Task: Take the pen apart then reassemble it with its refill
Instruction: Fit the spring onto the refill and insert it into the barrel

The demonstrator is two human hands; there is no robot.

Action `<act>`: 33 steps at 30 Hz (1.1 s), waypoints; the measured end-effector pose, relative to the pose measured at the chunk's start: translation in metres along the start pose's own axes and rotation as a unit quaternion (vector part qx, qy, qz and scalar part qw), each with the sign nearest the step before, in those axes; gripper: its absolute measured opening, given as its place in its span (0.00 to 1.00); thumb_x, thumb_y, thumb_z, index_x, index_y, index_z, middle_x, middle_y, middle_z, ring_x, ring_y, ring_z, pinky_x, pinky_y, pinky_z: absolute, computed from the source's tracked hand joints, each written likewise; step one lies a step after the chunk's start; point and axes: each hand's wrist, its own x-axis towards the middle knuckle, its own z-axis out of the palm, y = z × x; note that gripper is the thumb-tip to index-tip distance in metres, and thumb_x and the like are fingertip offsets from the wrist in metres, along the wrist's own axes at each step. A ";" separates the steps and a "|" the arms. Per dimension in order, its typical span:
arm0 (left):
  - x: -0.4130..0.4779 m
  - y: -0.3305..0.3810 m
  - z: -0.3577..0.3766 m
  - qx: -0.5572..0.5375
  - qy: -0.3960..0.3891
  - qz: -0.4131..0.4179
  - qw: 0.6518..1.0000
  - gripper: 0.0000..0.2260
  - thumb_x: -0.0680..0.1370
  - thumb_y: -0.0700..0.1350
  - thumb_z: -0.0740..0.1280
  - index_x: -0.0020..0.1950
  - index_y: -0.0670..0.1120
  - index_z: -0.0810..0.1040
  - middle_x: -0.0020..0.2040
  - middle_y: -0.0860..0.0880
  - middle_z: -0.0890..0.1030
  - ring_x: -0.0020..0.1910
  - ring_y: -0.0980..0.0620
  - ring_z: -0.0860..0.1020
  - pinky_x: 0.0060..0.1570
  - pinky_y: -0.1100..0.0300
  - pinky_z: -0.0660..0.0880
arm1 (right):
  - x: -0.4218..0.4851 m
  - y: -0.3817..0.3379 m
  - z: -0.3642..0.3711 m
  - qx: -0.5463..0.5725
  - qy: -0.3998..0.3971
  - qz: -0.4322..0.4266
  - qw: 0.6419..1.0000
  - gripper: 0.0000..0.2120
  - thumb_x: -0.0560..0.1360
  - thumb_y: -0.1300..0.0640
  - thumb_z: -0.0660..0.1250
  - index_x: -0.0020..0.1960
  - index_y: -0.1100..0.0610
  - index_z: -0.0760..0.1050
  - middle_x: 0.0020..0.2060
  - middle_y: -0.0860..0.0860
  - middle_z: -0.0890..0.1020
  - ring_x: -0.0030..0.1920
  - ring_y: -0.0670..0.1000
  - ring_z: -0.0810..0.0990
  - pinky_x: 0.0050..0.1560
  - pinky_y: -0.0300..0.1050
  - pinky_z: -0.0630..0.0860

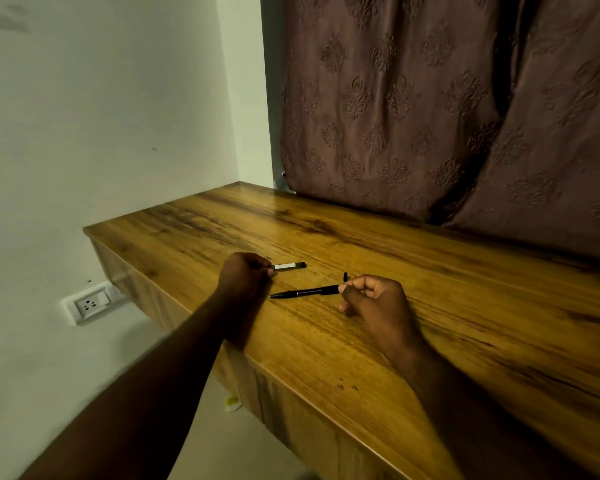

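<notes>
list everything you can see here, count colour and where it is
pen part with pale band: 1, dark with a light middle, on the table, one end at the left hand's fingertips
black pen part: 1, black, pointed tip toward the left, lying on the table, far end at the right hand's fingers
small black piece: 1, black, just above the right hand's fingers; what it is cannot be told
table: 1, brown wood grain, along the wall
curtain: 1, brownish purple, patterned, behind the table
wall socket: 1, white, low on the left wall
left hand: 1, closed on the banded part
right hand: 1, pinching the black part
</notes>
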 end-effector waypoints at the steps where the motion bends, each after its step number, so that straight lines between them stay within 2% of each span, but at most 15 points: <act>1: 0.002 0.002 0.000 0.034 0.004 -0.003 0.999 0.03 0.69 0.42 0.75 0.38 0.48 0.83 0.33 0.54 0.81 0.33 0.56 0.79 0.39 0.61 0.75 | -0.001 -0.001 0.000 0.001 -0.004 0.000 1.000 0.06 0.75 0.61 0.68 0.40 0.59 0.81 0.33 0.57 0.84 0.38 0.55 0.81 0.46 0.51 0.79; 5: 0.008 0.005 -0.003 0.064 -0.014 -0.030 0.997 0.05 0.69 0.46 0.75 0.34 0.51 0.83 0.31 0.56 0.81 0.32 0.56 0.78 0.36 0.61 0.74 | -0.003 -0.004 0.002 0.017 -0.014 0.008 1.000 0.05 0.76 0.62 0.67 0.43 0.61 0.80 0.32 0.57 0.82 0.36 0.54 0.79 0.43 0.48 0.77; 7: 0.010 0.008 -0.006 0.052 -0.039 -0.040 0.997 0.04 0.69 0.44 0.76 0.34 0.50 0.83 0.32 0.53 0.82 0.34 0.55 0.79 0.40 0.59 0.76 | -0.003 -0.004 0.002 0.013 -0.012 0.011 1.000 0.05 0.76 0.62 0.68 0.42 0.59 0.80 0.32 0.57 0.83 0.36 0.54 0.79 0.42 0.48 0.77; 10: 0.012 0.013 -0.013 0.056 -0.080 -0.047 0.994 0.04 0.70 0.41 0.76 0.37 0.48 0.83 0.35 0.53 0.81 0.37 0.56 0.78 0.43 0.61 0.74 | -0.003 -0.005 0.002 0.012 -0.014 0.012 1.000 0.05 0.76 0.62 0.67 0.42 0.58 0.80 0.32 0.57 0.83 0.35 0.52 0.80 0.42 0.47 0.77; 14: 0.010 0.012 -0.013 0.057 -0.075 -0.032 0.995 0.06 0.70 0.41 0.76 0.35 0.49 0.82 0.34 0.53 0.80 0.35 0.57 0.76 0.39 0.63 0.73 | -0.005 -0.005 0.001 0.001 -0.016 0.009 1.000 0.05 0.76 0.62 0.67 0.42 0.59 0.80 0.32 0.57 0.82 0.34 0.51 0.80 0.42 0.46 0.78; 17: 0.009 0.010 -0.014 0.061 -0.077 -0.038 0.994 0.04 0.70 0.41 0.76 0.38 0.48 0.82 0.37 0.52 0.81 0.39 0.56 0.78 0.44 0.61 0.74 | -0.005 -0.006 0.001 -0.001 -0.018 0.010 1.000 0.05 0.76 0.62 0.67 0.42 0.58 0.80 0.32 0.56 0.82 0.35 0.52 0.80 0.42 0.47 0.78; 20: 0.007 0.006 -0.023 0.038 -0.079 -0.061 0.994 0.07 0.68 0.42 0.77 0.45 0.44 0.84 0.40 0.48 0.83 0.39 0.53 0.80 0.38 0.63 0.76 | -0.001 -0.008 -0.006 0.050 -0.003 0.050 0.997 0.06 0.77 0.60 0.66 0.44 0.61 0.80 0.31 0.56 0.81 0.29 0.46 0.76 0.30 0.38 0.71; 22: -0.003 0.005 -0.027 -0.059 -0.051 -0.076 0.994 0.07 0.71 0.39 0.75 0.45 0.38 0.82 0.37 0.43 0.82 0.33 0.50 0.79 0.29 0.64 0.76 | 0.005 -0.006 -0.015 0.115 0.026 0.071 0.990 0.09 0.77 0.58 0.64 0.42 0.60 0.78 0.30 0.55 0.79 0.23 0.46 0.68 0.21 0.36 0.61; 24: -0.013 0.004 -0.030 -0.131 -0.006 -0.067 0.989 0.05 0.74 0.37 0.71 0.44 0.34 0.80 0.34 0.41 0.80 0.29 0.53 0.79 0.26 0.65 0.75 | 0.012 -0.004 -0.025 0.160 0.071 0.077 0.982 0.11 0.77 0.56 0.63 0.38 0.60 0.75 0.28 0.55 0.77 0.21 0.46 0.64 0.20 0.36 0.56; 26: -0.018 0.002 -0.033 -0.129 0.030 -0.032 0.991 0.06 0.76 0.38 0.69 0.41 0.36 0.79 0.33 0.44 0.78 0.25 0.61 0.77 0.27 0.68 0.73 | 0.018 -0.002 -0.031 0.168 0.121 0.081 0.975 0.12 0.77 0.56 0.62 0.36 0.58 0.73 0.26 0.54 0.75 0.21 0.46 0.63 0.20 0.36 0.56; 28: -0.021 0.002 -0.037 -0.127 0.037 -0.015 0.991 0.08 0.76 0.41 0.69 0.38 0.39 0.79 0.32 0.45 0.78 0.26 0.60 0.76 0.31 0.64 0.73 | 0.022 -0.001 -0.034 0.125 0.167 0.065 0.976 0.13 0.77 0.56 0.63 0.35 0.58 0.72 0.27 0.54 0.75 0.22 0.47 0.64 0.22 0.36 0.59; 30: -0.027 0.004 -0.036 -0.086 0.042 0.012 0.995 0.10 0.76 0.44 0.69 0.36 0.43 0.79 0.32 0.47 0.79 0.29 0.57 0.76 0.34 0.61 0.71 | 0.026 0.001 -0.035 0.031 0.194 0.029 0.980 0.14 0.78 0.56 0.63 0.35 0.57 0.73 0.29 0.54 0.77 0.25 0.47 0.68 0.28 0.39 0.64; 33: -0.043 0.012 -0.019 -0.005 0.040 0.084 0.996 0.09 0.76 0.48 0.68 0.38 0.46 0.79 0.34 0.49 0.80 0.35 0.54 0.77 0.37 0.58 0.73 | 0.030 0.009 -0.029 -0.110 0.173 0.010 0.979 0.09 0.76 0.56 0.66 0.38 0.57 0.76 0.32 0.52 0.80 0.30 0.49 0.74 0.31 0.39 0.68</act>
